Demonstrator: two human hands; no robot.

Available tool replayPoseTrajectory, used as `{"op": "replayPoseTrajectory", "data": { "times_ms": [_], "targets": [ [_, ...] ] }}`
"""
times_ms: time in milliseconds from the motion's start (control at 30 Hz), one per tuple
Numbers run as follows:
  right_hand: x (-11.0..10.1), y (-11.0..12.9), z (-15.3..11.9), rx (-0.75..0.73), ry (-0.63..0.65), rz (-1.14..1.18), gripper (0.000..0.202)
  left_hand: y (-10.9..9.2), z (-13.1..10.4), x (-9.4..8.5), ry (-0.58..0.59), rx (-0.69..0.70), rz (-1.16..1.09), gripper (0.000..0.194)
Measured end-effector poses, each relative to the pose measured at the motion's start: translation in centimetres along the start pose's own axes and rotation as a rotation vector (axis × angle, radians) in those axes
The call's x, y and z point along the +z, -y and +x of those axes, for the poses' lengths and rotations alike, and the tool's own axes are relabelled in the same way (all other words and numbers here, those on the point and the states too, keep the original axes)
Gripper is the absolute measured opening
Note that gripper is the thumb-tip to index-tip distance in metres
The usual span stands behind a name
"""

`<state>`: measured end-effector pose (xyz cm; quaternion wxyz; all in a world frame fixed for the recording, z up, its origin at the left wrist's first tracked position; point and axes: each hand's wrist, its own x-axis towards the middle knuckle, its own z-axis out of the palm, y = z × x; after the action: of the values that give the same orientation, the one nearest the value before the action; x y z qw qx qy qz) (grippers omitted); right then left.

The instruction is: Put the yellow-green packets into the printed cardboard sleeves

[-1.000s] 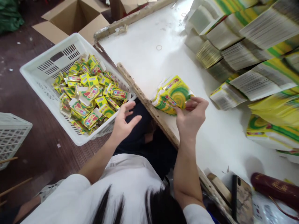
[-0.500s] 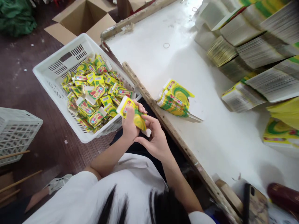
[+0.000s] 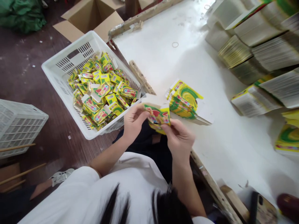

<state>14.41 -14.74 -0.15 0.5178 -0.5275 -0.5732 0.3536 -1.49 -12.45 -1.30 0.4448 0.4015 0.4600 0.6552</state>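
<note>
Both hands hold one small yellow-and-green printed carton [image 3: 158, 115] in front of my body, by the table edge. My left hand [image 3: 135, 123] pinches its left end between thumb and fingers. At the other end, my right hand [image 3: 178, 135] grips its right edge the same way. A white flap sticks up from the carton, and its lower side bulges apart from the upper panel. Just beyond my right hand, a stack of flattened cartons [image 3: 185, 99] leans on the table. To the left, a white plastic crate [image 3: 90, 135] holds many folded cartons [image 3: 102, 90].
Bundles of flat cartons [image 3: 268, 56] line the right side of the white table [image 3: 154, 46], which has a wooden edge strip [image 3: 141, 76]. A phone [image 3: 263, 208] lies near the front. An open cardboard box [image 3: 93, 18] and another crate [image 3: 21, 127] are on the floor.
My hands have moved right, toward the table edge. The right hand, loosely open beside a carton before, now pinches one, and the carton between my hands is spread with its flap up.
</note>
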Motion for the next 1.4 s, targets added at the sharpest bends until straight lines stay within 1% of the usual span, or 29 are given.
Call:
{"op": "replayPoseTrajectory", "data": {
  "times_ms": [67,100,133,167,200,267,300,333,367,433,467,500,533,600,633,667,700,733,833,900,967,1000,1067,1133,1167,1200,1233,1333,1400],
  "targets": [
    [-1.1,0.1,0.4,-0.189,-0.041,-0.212,0.024,-1.4,0.2,-0.8,-0.055,0.217,0.116,0.049],
    [-1.5,0.3,0.6,-0.283,-0.042,-0.316,0.029,-2.3,0.2,-1.2,-0.044,0.318,0.202,0.062],
    [-1.8,0.4,0.6,-0.37,-0.026,-0.406,0.033,-3.1,0.3,-1.5,0.016,0.387,0.306,0.075],
    [-2.0,0.6,0.6,-0.446,0.006,-0.474,0.037,-3.8,0.4,-1.7,0.12,0.422,0.416,0.086],
    [-2.0,0.8,0.5,-0.509,0.051,-0.516,0.04,-4.3,0.5,-1.8,0.255,0.425,0.521,0.091],
    [-1.7,1.1,0.2,-0.578,0.131,-0.536,0.045,-4.8,0.8,-1.8,0.543,0.353,0.682,0.087],
    [-1.5,1.3,0.0,-0.581,0.14,-0.52,0.047,-4.7,0.8,-1.7,0.637,0.306,0.734,0.079],
    [-1.3,1.3,-0.2,-0.559,0.115,-0.485,0.05,-4.5,0.8,-1.6,0.687,0.264,0.775,0.071],
    [-1.2,1.4,-0.4,-0.511,0.06,-0.426,0.058,-4.2,0.8,-1.5,0.7,0.231,0.804,0.064],
    [-1.0,1.4,-0.6,-0.329,-0.045,-0.231,0.079,-3.4,0.4,-1.2,0.672,0.22,0.813,0.061],
    [-0.9,1.4,-0.6,-0.205,-0.051,-0.101,0.083,-3.1,0.2,-1.0,0.663,0.245,0.797,0.064],
    [-0.8,1.4,-0.6,-0.068,-0.013,0.04,0.08,-2.8,-0.1,-0.8,0.672,0.283,0.775,0.067],
    [-0.7,1.3,-0.6,0.081,0.067,0.18,0.071,-2.5,-0.4,-0.6,0.695,0.328,0.756,0.069],
    [-0.5,1.0,-0.5,0.358,0.269,0.427,0.055,-2.2,-0.8,-0.3,0.732,0.42,0.759,0.066],
    [-0.3,0.8,-0.4,0.456,0.349,0.511,0.052,-2.0,-1.0,-0.2,0.745,0.453,0.776,0.062],
    [-0.2,0.5,-0.4,0.512,0.405,0.564,0.054,-1.9,-1.0,-0.2,0.754,0.472,0.792,0.057],
    [-0.1,0.1,-0.4,0.525,0.431,0.589,0.06,-1.9,-1.0,-0.2,0.757,0.476,0.799,0.053],
    [0.0,-0.2,-0.4,0.499,0.428,0.596,0.067,-1.8,-0.9,-0.3,0.76,0.461,0.797,0.05],
    [0.1,-0.8,-0.8,0.296,0.349,0.534,0.084,-1.8,-0.3,-0.7,0.779,0.34,0.762,0.051],
    [0.1,-0.7,-1.0,0.125,0.347,0.361,0.082,-1.6,0.0,-0.9,0.795,0.265,0.748,0.061],
    [0.1,-0.3,-1.1,-0.035,0.357,0.109,0.067,-1.2,0.2,-0.9,0.767,0.255,0.746,0.07],
    [0.0,-0.1,-1.0,-0.093,0.342,0.003,0.06,-1.0,0.3,-0.9,0.719,0.285,0.742,0.073],
    [0.0,0.1,-0.7,-0.131,0.242,-0.088,0.054,-0.7,0.3,-0.9,0.535,0.371,0.744,0.078],
    [0.0,-0.1,-0.4,-0.074,0.085,-0.044,0.053,-0.5,0.3,-0.8,0.312,0.404,0.711,0.089],
    [0.1,-0.3,-0.3,-0.038,0.018,-0.01,0.053,-0.5,0.3,-0.8,0.226,0.372,0.653,0.093],
    [0.1,-0.4,-0.2,-0.013,-0.02,0.014,0.053,-0.6,0.4,-0.7,0.173,0.308,0.556,0.093],
    [0.2,-0.6,-0.2,-0.007,-0.026,0.023,0.053,-0.7,0.4,-0.6,0.148,0.225,0.42,0.088],
    [0.6,-0.7,-0.5,-0.099,0.097,-0.039,0.051,-1.2,0.8,-0.2,0.073,-0.043,-0.033,0.062],
    [0.7,-0.5,-0.8,-0.17,0.193,-0.086,0.05,-1.5,1.3,-0.1,-0.017,-0.164,-0.206,0.046]
  ]
}}
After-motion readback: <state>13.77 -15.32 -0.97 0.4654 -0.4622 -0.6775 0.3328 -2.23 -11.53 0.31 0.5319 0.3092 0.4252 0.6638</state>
